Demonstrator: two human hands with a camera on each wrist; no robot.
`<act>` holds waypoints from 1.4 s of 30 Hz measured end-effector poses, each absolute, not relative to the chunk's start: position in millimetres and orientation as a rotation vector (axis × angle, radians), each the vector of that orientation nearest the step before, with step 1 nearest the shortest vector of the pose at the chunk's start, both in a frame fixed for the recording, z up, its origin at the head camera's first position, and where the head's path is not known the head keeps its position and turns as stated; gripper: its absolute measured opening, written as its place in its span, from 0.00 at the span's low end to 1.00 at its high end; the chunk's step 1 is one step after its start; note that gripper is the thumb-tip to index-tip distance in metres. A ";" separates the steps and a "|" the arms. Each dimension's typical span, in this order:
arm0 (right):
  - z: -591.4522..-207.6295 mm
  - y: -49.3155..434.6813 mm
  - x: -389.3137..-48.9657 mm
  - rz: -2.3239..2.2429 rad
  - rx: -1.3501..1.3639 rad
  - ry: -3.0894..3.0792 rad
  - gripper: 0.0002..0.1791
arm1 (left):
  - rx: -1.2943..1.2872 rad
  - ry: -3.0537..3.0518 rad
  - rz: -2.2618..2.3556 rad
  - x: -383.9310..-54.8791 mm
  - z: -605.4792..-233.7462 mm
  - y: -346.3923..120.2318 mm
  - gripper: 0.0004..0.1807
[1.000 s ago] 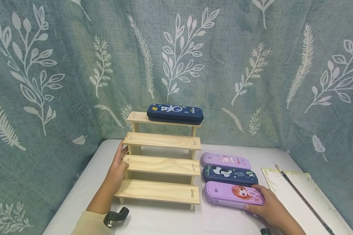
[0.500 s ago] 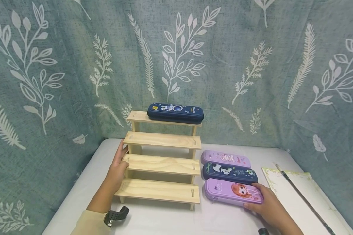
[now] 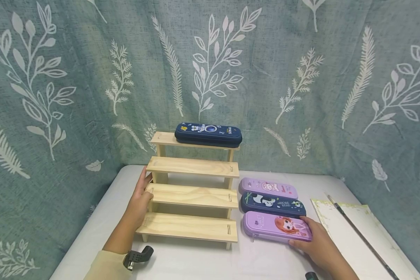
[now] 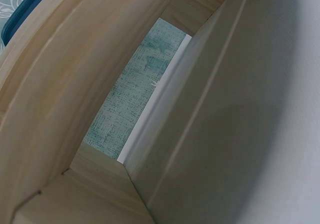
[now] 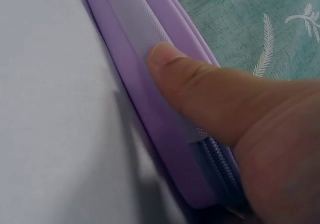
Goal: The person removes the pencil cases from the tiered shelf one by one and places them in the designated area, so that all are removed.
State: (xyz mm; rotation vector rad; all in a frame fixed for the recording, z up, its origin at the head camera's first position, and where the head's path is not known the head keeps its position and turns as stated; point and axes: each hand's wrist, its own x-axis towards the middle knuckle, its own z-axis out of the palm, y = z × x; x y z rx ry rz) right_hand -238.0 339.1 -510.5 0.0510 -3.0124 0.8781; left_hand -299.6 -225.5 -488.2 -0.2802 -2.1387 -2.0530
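In the head view, my left hand (image 3: 138,205) grips the left side of a four-tier wooden display stand (image 3: 192,196), thumb by the second tier from the bottom. The left wrist view shows the stand's boards (image 4: 65,84) up close. My right hand (image 3: 316,241) holds the right end of a purple pencil case (image 3: 269,225) with a red-haired girl on it. The right wrist view shows my thumb (image 5: 200,84) pressing its zipped front side. Behind it lie a navy panda pencil case (image 3: 276,204) and a lilac pencil case (image 3: 268,188), close together in a stack of rows.
A navy astronaut pencil case (image 3: 210,135) lies on the stand's top tier. To the right, a long brush (image 3: 362,236) lies across a pale sheet with a leafy border (image 3: 392,249). A patterned curtain (image 3: 252,97) encloses the white table (image 3: 182,264) at the back and sides.
My right hand has pushed the purple pencil case slightly away from me, and the panda and lilac cases have shifted back with it. My left hand has stayed on the stand.
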 end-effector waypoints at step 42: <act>-443.9 299.6 -252.8 0.827 0.148 -2.762 0.51 | -0.264 -2.164 -2.042 -298.7 -487.6 -225.1 0.57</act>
